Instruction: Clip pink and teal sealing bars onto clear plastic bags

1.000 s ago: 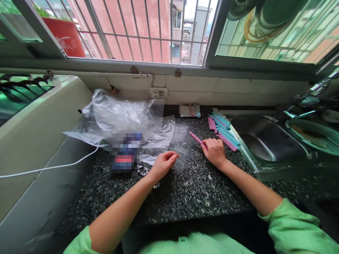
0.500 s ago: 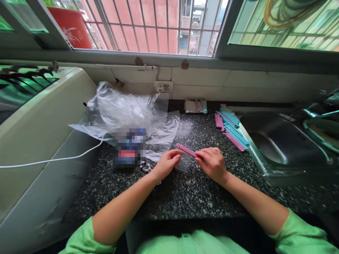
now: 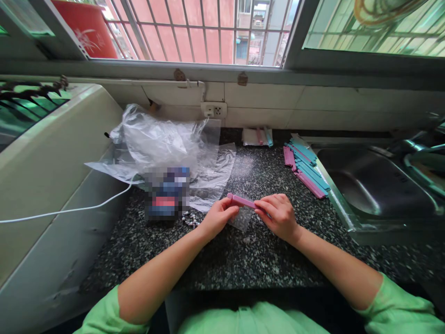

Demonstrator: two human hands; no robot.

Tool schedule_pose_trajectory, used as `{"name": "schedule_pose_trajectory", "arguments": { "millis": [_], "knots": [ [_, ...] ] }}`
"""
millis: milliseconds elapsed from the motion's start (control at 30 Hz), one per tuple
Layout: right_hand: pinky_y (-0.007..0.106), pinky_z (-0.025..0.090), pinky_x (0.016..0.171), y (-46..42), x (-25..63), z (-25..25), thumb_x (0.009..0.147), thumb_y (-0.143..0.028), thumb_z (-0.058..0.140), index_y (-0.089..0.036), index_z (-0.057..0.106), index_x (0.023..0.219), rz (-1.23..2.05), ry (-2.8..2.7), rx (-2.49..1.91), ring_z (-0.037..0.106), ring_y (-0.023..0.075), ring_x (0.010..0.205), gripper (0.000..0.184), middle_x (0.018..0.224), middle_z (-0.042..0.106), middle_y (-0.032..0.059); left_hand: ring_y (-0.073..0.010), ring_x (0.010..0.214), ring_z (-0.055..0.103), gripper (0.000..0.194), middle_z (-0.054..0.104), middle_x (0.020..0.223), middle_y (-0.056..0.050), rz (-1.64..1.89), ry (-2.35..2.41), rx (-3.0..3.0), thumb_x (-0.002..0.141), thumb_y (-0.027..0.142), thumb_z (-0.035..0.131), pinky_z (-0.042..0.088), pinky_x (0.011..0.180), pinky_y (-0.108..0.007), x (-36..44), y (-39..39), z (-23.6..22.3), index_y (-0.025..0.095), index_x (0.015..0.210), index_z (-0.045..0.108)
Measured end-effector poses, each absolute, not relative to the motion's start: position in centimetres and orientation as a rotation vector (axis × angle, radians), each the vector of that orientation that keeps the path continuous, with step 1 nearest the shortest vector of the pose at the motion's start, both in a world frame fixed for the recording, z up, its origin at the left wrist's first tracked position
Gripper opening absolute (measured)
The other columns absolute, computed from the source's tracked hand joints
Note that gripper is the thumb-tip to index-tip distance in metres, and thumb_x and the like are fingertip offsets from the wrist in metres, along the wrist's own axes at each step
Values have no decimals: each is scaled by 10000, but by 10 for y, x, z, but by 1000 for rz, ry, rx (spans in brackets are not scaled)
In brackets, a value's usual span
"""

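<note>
Between my two hands is a pink bag clip point(image 3: 242, 201), a narrow plastic strip held over the counter almost level. My left hand point(image 3: 219, 216) has its fingers at the strip's left end, with the thumb lower down. The right end is pinched by my right hand point(image 3: 278, 215). Under the strip, close to my left hand, shows a small clear plastic bag point(image 3: 242, 222); whether my fingers touch it I cannot tell. To the right, a pile of pink and teal bag clips point(image 3: 306, 167) lies by the sink.
Crumpled clear plastic bags point(image 3: 163, 144) cover the back left of the speckled counter point(image 3: 257, 264). A blurred-out object point(image 3: 167, 195) and some small shiny beads point(image 3: 190, 219) lie left of my hands. A small clip packet point(image 3: 257, 137) rests near the wall. The steel sink point(image 3: 368, 185) is at right.
My left hand has come up to the left end of the pink bag clip and closed on it. The clip has tilted nearer to level. My right hand keeps its hold.
</note>
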State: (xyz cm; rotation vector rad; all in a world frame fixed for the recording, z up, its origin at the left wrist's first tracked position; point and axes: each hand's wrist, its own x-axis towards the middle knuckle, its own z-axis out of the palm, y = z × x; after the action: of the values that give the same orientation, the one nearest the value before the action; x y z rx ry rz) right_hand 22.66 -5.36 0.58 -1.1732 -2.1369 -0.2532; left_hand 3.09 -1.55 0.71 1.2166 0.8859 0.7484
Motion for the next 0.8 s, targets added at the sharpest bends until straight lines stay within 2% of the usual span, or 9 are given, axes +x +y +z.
{"name": "schedule_pose_trajectory", "arguments": {
  "millis": [167,333,533,667,800],
  "knots": [
    [317,389,698,-54,227,8,811,-266,583,-184,621,918,-225,-2150,-1124,550,163,729,140,788,660,37,-87,534,392,331,464,548,36,789,878,1183,644,455,620,308,534,-227,32,-16,8,136,649,533],
    [341,416,708,-52,235,9,743,-437,635,-178,593,962,-163,-2062,-1145,575,198,777,342,832,653,66,-76,505,402,342,471,542,40,837,881,1022,629,456,653,314,518,-219,33,-16,7,141,647,521],
    [330,456,692,-51,234,9,764,-312,634,-183,586,944,-108,-2092,-1122,571,192,766,227,825,648,63,-67,497,395,340,461,532,42,855,855,979,627,445,666,310,506,-210,33,-16,4,140,626,518],
    [313,471,672,-50,232,8,795,-186,576,-182,588,903,-50,-2104,-1101,566,174,735,109,794,653,55,-65,508,375,352,460,541,48,832,865,1058,582,432,699,295,501,-207,34,-18,9,126,703,573],
    [314,477,674,-50,234,9,794,-158,567,-191,588,880,-38,-2067,-1111,567,167,726,95,788,659,47,-68,518,369,339,463,552,48,811,872,1088,568,391,697,296,499,-207,32,-17,13,126,754,597]
  ]
}}
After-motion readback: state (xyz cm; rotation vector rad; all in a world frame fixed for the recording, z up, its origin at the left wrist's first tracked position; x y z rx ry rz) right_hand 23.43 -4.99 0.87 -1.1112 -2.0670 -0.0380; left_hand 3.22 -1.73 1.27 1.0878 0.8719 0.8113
